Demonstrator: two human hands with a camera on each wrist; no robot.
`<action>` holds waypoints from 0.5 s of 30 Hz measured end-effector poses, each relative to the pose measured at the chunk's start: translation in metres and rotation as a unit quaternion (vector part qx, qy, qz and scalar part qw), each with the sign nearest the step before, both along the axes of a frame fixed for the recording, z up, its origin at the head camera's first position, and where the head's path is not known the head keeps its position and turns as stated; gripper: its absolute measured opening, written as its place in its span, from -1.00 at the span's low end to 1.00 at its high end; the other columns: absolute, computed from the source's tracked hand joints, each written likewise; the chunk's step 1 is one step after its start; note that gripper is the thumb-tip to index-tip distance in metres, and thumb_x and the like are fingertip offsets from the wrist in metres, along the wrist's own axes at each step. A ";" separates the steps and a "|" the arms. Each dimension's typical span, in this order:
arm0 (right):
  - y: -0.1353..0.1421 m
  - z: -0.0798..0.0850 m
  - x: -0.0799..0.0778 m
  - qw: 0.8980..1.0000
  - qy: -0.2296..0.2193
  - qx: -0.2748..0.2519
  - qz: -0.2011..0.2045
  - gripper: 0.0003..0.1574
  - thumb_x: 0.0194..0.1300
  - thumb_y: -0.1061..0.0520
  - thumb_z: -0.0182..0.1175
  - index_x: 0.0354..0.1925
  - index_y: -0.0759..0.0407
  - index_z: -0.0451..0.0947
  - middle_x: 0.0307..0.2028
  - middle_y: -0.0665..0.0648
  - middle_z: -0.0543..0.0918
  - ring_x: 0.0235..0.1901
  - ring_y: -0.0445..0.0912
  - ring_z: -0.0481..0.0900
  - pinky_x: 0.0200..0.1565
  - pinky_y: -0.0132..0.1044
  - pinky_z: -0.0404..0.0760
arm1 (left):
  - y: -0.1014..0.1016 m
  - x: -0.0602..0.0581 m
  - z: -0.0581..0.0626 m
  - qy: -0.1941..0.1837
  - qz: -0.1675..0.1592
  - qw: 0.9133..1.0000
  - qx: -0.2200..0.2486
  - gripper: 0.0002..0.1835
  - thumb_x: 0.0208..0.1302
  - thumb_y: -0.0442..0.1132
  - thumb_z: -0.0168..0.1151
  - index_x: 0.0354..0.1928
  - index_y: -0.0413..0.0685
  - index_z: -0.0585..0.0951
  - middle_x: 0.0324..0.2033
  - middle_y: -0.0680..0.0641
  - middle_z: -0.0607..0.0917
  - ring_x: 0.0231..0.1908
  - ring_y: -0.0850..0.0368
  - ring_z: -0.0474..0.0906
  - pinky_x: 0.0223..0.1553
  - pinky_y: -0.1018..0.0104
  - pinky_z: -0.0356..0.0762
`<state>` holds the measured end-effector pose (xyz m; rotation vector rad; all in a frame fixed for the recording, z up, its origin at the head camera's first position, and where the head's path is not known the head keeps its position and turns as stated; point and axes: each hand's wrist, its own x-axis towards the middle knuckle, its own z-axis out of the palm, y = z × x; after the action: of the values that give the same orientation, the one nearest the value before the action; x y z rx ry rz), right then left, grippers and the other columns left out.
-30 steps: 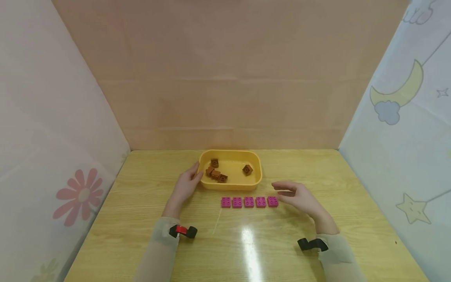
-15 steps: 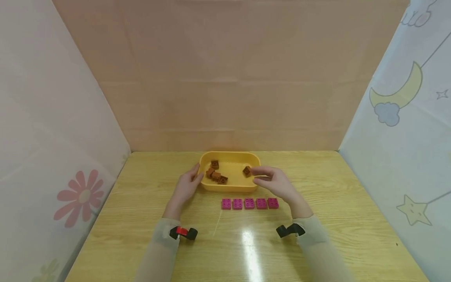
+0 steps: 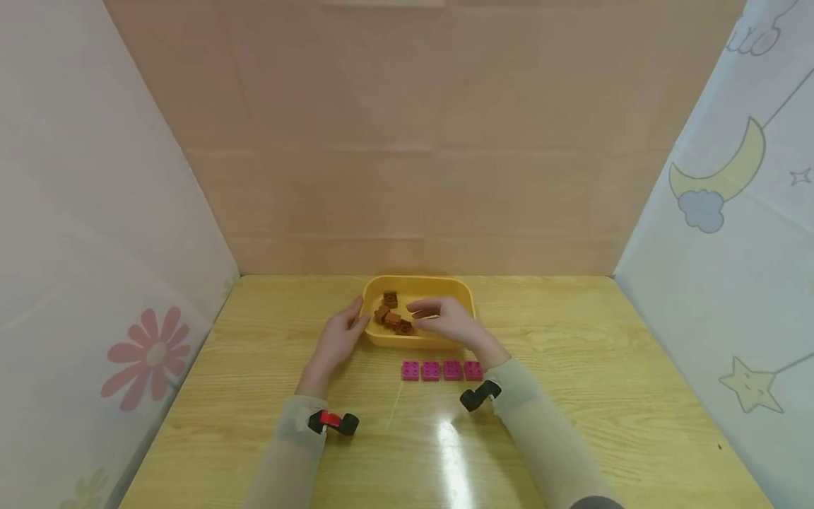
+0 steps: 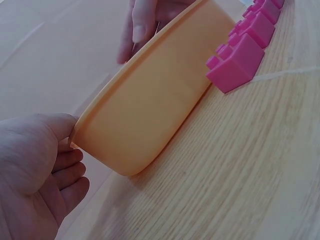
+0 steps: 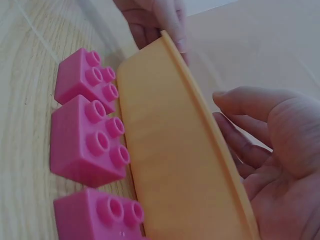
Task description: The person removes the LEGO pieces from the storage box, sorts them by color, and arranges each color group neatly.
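moved leftward over the yellow tray (image 3: 407,342), the right hand (image 3: 449,321) looks empty, fingers parted, while the left hand (image 3: 337,338) grips its rim, magenta four-stud bricks (image 3: 431,370) lined up, brown bricks (image 3: 392,321) remaining inside.

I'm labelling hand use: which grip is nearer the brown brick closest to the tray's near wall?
Right. The right grip is over the tray, fingertips beside that brown brick, contact unclear. The left grip is farther off, at the tray's left rim.
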<state>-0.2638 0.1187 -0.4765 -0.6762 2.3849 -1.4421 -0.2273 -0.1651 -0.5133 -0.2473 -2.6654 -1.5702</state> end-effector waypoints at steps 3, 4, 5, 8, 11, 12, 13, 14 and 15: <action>-0.007 0.000 -0.004 1.000 -0.003 0.027 -0.008 -0.48 0.46 0.10 0.39 0.31 0.20 0.68 0.20 0.17 0.75 0.18 0.02 0.71 0.19 -0.08 0.71 | 0.001 0.001 0.001 0.002 -0.003 1.000 0.001 -0.36 0.68 -0.13 0.15 0.61 -0.26 0.28 0.59 -0.23 0.30 0.58 -0.19 0.20 0.58 -0.08 0.20; -0.010 0.000 -0.005 0.999 -0.006 0.034 -0.011 -0.49 0.46 0.09 0.39 0.30 0.18 0.69 0.18 0.14 0.77 0.17 0.00 0.71 0.19 -0.07 0.71 | 0.001 0.001 0.001 0.000 -0.002 1.000 0.001 -0.36 0.68 -0.12 0.15 0.61 -0.25 0.28 0.59 -0.22 0.30 0.58 -0.18 0.20 0.58 -0.08 0.20; -0.012 0.000 -0.006 0.999 -0.007 0.040 -0.014 -0.50 0.46 0.08 0.39 0.29 0.16 0.70 0.16 0.12 0.77 0.16 -0.01 0.71 0.19 -0.07 0.71 | 0.001 0.000 0.001 -0.001 -0.001 1.000 0.000 -0.36 0.68 -0.12 0.15 0.62 -0.24 0.27 0.59 -0.22 0.29 0.59 -0.17 0.19 0.58 -0.08 0.19; -0.019 -0.002 -0.010 0.999 -0.014 0.044 -0.014 -0.52 0.45 0.09 0.40 0.28 0.17 0.71 0.14 0.11 0.78 0.14 0.00 0.72 0.18 -0.06 0.72 | 0.002 0.000 0.001 -0.006 0.000 1.000 -0.002 -0.35 0.68 -0.10 0.14 0.63 -0.23 0.26 0.60 -0.20 0.28 0.59 -0.16 0.18 0.59 -0.07 0.16; -0.026 -0.006 -0.016 0.999 -0.015 0.046 -0.005 -0.53 0.45 0.12 0.42 0.26 0.19 0.72 0.13 0.13 0.78 0.12 0.00 0.73 0.16 -0.09 0.74 | 0.002 0.000 0.001 -0.012 0.001 1.000 0.003 -0.35 0.68 -0.10 0.14 0.63 -0.21 0.26 0.60 -0.18 0.27 0.60 -0.15 0.16 0.60 -0.06 0.14; -0.028 -0.007 -0.018 0.999 -0.013 0.048 -0.002 -0.54 0.45 0.13 0.41 0.26 0.21 0.72 0.13 0.14 0.78 0.12 0.01 0.73 0.16 -0.08 0.74 | 0.002 0.000 0.001 -0.014 0.001 1.000 0.004 -0.35 0.68 -0.10 0.14 0.63 -0.21 0.26 0.60 -0.18 0.28 0.60 -0.14 0.16 0.60 -0.06 0.14; -0.030 -0.008 -0.019 0.999 -0.011 0.052 -0.001 -0.54 0.45 0.13 0.42 0.25 0.21 0.72 0.13 0.14 0.78 0.11 0.01 0.73 0.16 -0.08 0.74 | 0.002 0.000 0.001 -0.014 0.002 1.000 0.004 -0.35 0.68 -0.10 0.14 0.63 -0.21 0.26 0.60 -0.18 0.28 0.60 -0.14 0.16 0.60 -0.06 0.13; -0.032 -0.010 -0.021 0.998 -0.007 0.057 0.000 -0.55 0.44 0.13 0.42 0.24 0.21 0.72 0.13 0.14 0.78 0.11 0.01 0.73 0.16 -0.08 0.73 | 0.002 0.000 0.001 -0.014 0.002 1.000 0.005 -0.35 0.68 -0.10 0.14 0.63 -0.21 0.26 0.60 -0.18 0.28 0.60 -0.13 0.17 0.60 -0.05 0.13; -0.033 -0.012 -0.022 0.998 -0.004 0.061 0.001 -0.55 0.44 0.13 0.42 0.24 0.21 0.73 0.13 0.15 0.78 0.11 0.01 0.73 0.17 -0.08 0.73 | 0.002 0.000 0.001 -0.012 0.001 1.000 0.004 -0.35 0.68 -0.09 0.14 0.62 -0.22 0.27 0.60 -0.18 0.29 0.60 -0.13 0.17 0.60 -0.05 0.14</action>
<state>-0.2862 0.0852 -0.4882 -0.6403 2.4411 -1.2828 -0.2276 -0.1635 -0.5123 -0.2254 -2.6755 -1.5931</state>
